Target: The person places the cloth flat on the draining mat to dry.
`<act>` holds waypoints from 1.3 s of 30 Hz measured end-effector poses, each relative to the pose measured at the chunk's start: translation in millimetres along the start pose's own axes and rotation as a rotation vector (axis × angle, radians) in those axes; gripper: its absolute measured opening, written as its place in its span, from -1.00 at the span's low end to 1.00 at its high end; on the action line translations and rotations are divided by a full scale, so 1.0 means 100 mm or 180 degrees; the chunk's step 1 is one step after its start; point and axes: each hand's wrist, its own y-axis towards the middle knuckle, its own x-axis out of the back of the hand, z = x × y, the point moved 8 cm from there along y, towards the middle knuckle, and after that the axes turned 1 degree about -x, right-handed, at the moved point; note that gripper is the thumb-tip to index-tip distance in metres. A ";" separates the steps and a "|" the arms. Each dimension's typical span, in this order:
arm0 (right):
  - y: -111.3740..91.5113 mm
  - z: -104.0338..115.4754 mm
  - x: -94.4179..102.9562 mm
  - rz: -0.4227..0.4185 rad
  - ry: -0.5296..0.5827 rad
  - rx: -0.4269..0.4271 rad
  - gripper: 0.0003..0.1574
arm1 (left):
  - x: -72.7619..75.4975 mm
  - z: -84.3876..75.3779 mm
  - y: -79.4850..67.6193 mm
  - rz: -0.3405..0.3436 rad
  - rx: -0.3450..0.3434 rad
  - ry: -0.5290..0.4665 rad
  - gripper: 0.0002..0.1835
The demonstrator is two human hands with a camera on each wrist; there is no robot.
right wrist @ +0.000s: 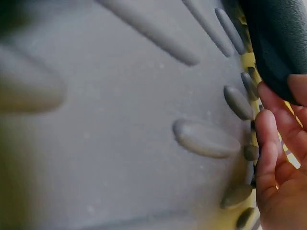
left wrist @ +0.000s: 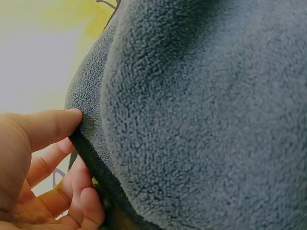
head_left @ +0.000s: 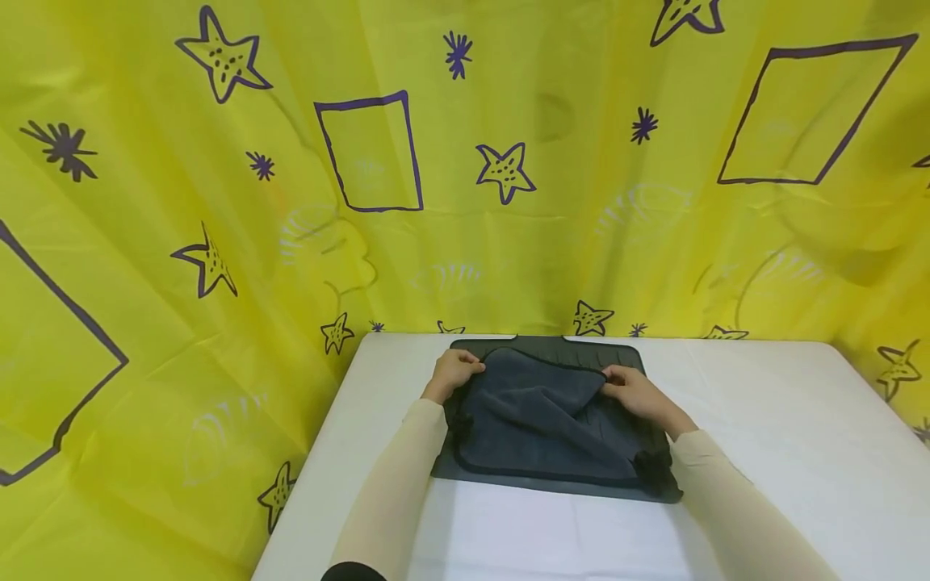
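Fingers of both hands pinch the far edge of a dark grey towel (head_left: 541,415), one hand at each far corner. On the left hand (head_left: 454,371), the thumb (left wrist: 45,127) presses on top of the hem while curled fingers sit beneath it. On the right hand (head_left: 635,391), the fingers (right wrist: 268,143) curl round the towel's rim, lifted just above the mat. The towel lies on a dark grey ribbed mat (head_left: 581,352), which rests on a white table (head_left: 763,420) near its back edge. One towel corner on the right is already turned over, showing a diagonal fold, so this looks like the start of a fold. The likely next move calls for both hands to lift the far edge evenly and bring it toward the near hem, keeping the corners aligned. The towel's pile is thick and fleecy with a stitched black border. Cream sleeves (head_left: 392,492) cover both forearms. Behind and beside the table hangs a bright yellow sheet (head_left: 218,242) printed with purple stars and squares.
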 end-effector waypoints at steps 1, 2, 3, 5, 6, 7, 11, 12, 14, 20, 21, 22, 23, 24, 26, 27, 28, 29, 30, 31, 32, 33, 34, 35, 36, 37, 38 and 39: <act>0.00 0.00 0.02 -0.0033 0.0077 -0.0011 -0.76 | 0.01 0.00 0.00 0.0005 -0.0012 -0.0014 -0.82; -0.01 0.01 0.04 -0.0064 0.0125 -0.0017 -0.74 | 0.01 0.00 0.00 0.0015 -0.0015 -0.0033 -0.82; -0.01 0.01 0.06 -0.0098 0.0187 -0.0035 -0.73 | 0.02 0.01 0.01 0.0022 -0.0005 -0.0056 -0.82; -0.02 0.03 0.12 -0.0191 0.0287 -0.0073 -0.70 | 0.03 0.03 0.02 0.0042 0.0036 -0.0114 -0.81; -0.02 0.05 0.14 -0.0231 0.0282 -0.0077 -0.67 | 0.04 0.06 0.02 0.0056 0.0081 -0.0147 -0.82; -0.03 0.07 0.17 -0.0265 0.0285 -0.0058 -0.65 | 0.04 0.08 0.03 0.0069 0.0130 -0.0178 -0.82; -0.03 0.17 0.28 -0.0415 0.0287 -0.0038 -0.57 | 0.05 0.15 0.05 0.0133 0.0279 -0.0309 -0.80; -0.02 0.20 0.31 -0.0441 0.0288 -0.0028 -0.56 | 0.05 0.16 0.05 0.0143 0.0299 -0.0336 -0.79; -0.02 0.25 0.37 -0.0521 0.0313 -0.0009 -0.55 | 0.05 0.17 0.05 0.0153 0.0305 -0.0397 -0.78; 0.02 0.32 0.50 -0.0749 0.0367 -0.0042 -0.49 | 0.07 0.20 0.05 0.0111 0.0295 -0.0495 -0.77; 0.03 0.31 0.51 -0.0765 0.0379 -0.0054 -0.48 | 0.07 0.20 0.05 0.0108 0.0297 -0.0502 -0.77; 0.04 0.30 0.50 -0.0756 0.0414 -0.0070 -0.46 | 0.07 0.20 0.05 0.0105 0.0303 -0.0510 -0.77; 0.05 0.28 0.48 -0.0724 0.0453 -0.0088 -0.45 | 0.07 0.20 0.05 0.0098 0.0305 -0.0514 -0.77; 0.05 0.25 0.46 -0.0676 0.0495 -0.0116 -0.43 | 0.07 0.20 0.05 0.0091 0.0310 -0.0517 -0.77; 0.07 0.18 0.38 -0.0518 0.0543 -0.0193 -0.39 | 0.08 0.20 0.04 0.0074 0.0310 -0.0532 -0.77; 0.08 0.14 0.33 -0.0417 0.0558 -0.0242 -0.36 | 0.08 0.20 0.04 0.0064 0.0307 -0.0537 -0.77; 0.08 0.10 0.28 -0.0311 0.0564 -0.0292 -0.35 | 0.08 0.20 0.04 0.0051 0.0304 -0.0539 -0.77; 0.08 0.05 0.24 -0.0220 0.0545 -0.0346 -0.36 | 0.07 0.20 0.04 0.0042 0.0302 -0.0543 -0.77; 0.08 0.02 0.19 -0.0135 0.0514 -0.0390 -0.39 | 0.07 0.21 0.04 0.0032 0.0300 -0.0544 -0.77; 0.08 -0.02 0.16 -0.0087 0.0486 -0.0441 -0.43 | 0.07 0.21 0.04 0.0023 0.0297 -0.0549 -0.78; 0.08 -0.05 0.14 -0.0062 0.0461 -0.0477 -0.48 | 0.06 0.21 0.04 0.0017 0.0295 -0.0552 -0.78; 0.08 -0.07 0.12 -0.0054 0.0446 -0.0511 -0.53 | 0.06 0.22 0.04 0.0008 0.0289 -0.0551 -0.79; 0.08 -0.09 0.11 -0.0057 0.0420 -0.0522 -0.58 | 0.05 0.22 0.04 0.0000 0.0287 -0.0558 -0.79; 0.08 -0.10 0.11 -0.0072 0.0405 -0.0537 -0.62 | 0.05 0.22 0.04 -0.0007 0.0284 -0.0566 -0.79; 0.08 -0.10 0.11 -0.0084 0.0395 -0.0541 -0.64 | 0.05 0.22 0.04 -0.0016 0.0278 -0.0571 -0.80; 0.08 -0.10 0.12 -0.0107 0.0395 -0.0553 -0.66 | 0.04 0.22 0.04 -0.0021 0.0272 -0.0580 -0.80; 0.08 -0.10 0.12 -0.0121 0.0379 -0.0546 -0.67 | 0.04 0.21 0.03 -0.0021 0.0267 -0.0590 -0.81; 0.08 -0.10 0.13 -0.0141 0.0374 -0.0536 -0.68 | 0.04 0.20 0.02 -0.0026 0.0261 -0.0600 -0.82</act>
